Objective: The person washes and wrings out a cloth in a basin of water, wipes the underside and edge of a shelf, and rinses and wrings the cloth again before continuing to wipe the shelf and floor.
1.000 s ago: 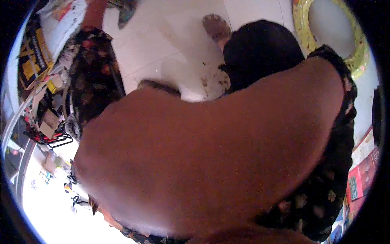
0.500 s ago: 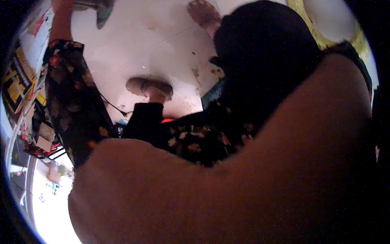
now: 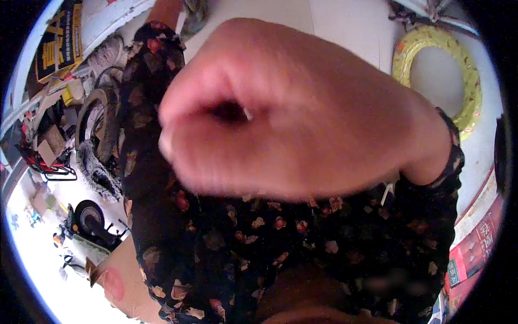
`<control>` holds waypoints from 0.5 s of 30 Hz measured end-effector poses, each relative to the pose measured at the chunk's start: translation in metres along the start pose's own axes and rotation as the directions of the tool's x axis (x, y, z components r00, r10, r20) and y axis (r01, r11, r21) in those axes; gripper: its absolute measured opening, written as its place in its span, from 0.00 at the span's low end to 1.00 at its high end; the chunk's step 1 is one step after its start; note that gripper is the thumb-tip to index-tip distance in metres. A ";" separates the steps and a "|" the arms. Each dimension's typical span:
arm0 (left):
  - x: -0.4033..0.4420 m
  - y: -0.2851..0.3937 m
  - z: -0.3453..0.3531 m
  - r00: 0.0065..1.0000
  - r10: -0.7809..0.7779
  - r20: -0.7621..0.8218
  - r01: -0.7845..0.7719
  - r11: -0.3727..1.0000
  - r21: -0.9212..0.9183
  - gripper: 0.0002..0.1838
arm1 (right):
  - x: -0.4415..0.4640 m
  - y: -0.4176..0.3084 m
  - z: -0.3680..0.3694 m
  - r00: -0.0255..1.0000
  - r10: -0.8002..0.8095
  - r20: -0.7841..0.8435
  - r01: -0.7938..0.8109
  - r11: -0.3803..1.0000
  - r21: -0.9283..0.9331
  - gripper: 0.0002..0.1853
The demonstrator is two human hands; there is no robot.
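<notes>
My right hand fills the middle of the head view, very close to the camera and slightly blurred. Its fingers are curled into a loose fist with a dark hollow. Whatever they may hold is hidden inside. The wrist runs right into a short black floral sleeve, and the same floral cloth covers my torso below. At the upper left, my left forearm emerges from its sleeve and leaves the frame at the top, so the left hand is out of sight.
A ring-shaped, yellow-wrapped tyre is at the upper right. On the left are tyres, a black-and-yellow box and a small wheel. A cardboard box stands lower left, a red printed box lower right.
A bare arm crossed low in front of the camera before; now my right fist is raised mid-view. The view has shifted, hiding the feet and showing more of the tyres and boxes.
</notes>
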State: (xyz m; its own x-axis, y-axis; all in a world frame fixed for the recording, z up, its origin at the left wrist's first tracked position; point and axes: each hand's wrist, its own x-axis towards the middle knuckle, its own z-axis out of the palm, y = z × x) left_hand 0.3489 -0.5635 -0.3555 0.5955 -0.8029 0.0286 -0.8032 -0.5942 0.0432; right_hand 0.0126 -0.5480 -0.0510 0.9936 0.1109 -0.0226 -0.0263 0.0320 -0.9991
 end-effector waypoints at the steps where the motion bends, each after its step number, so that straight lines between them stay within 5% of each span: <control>1: 0.007 0.001 0.004 0.996 0.092 -0.018 -0.087 0.980 0.178 0.06 | 0.004 -0.002 -0.006 0.999 0.052 0.002 -0.052 0.998 0.040 0.18; 4: -0.001 0.019 -0.050 0.987 0.090 0.132 -0.112 0.979 0.172 0.10 | 0.023 -0.004 -0.014 0.978 0.208 -0.018 -0.206 0.976 0.071 0.19; 8: 0.003 0.011 -0.036 0.997 -0.051 0.049 0.048 0.998 0.046 0.12 | 0.026 -0.001 -0.010 0.966 0.238 -0.099 -0.240 0.971 -0.013 0.18; 11: -0.026 0.039 -0.096 0.977 0.029 0.211 -0.078 0.971 0.227 0.11 | 0.031 -0.002 -0.011 0.953 0.269 -0.142 -0.273 0.962 -0.007 0.18; 15: -0.001 0.011 -0.048 0.995 0.039 0.087 -0.050 0.991 0.124 0.11 | 0.027 -0.009 -0.010 0.947 0.283 -0.151 -0.279 0.959 0.046 0.18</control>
State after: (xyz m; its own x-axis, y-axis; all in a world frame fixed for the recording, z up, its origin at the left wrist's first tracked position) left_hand 0.3404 -0.5666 -0.3076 0.5599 -0.8266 -0.0564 -0.8277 -0.5550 -0.0829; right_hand 0.0410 -0.5548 -0.0434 0.9503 -0.0361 -0.3093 -0.3076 0.0457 -0.9504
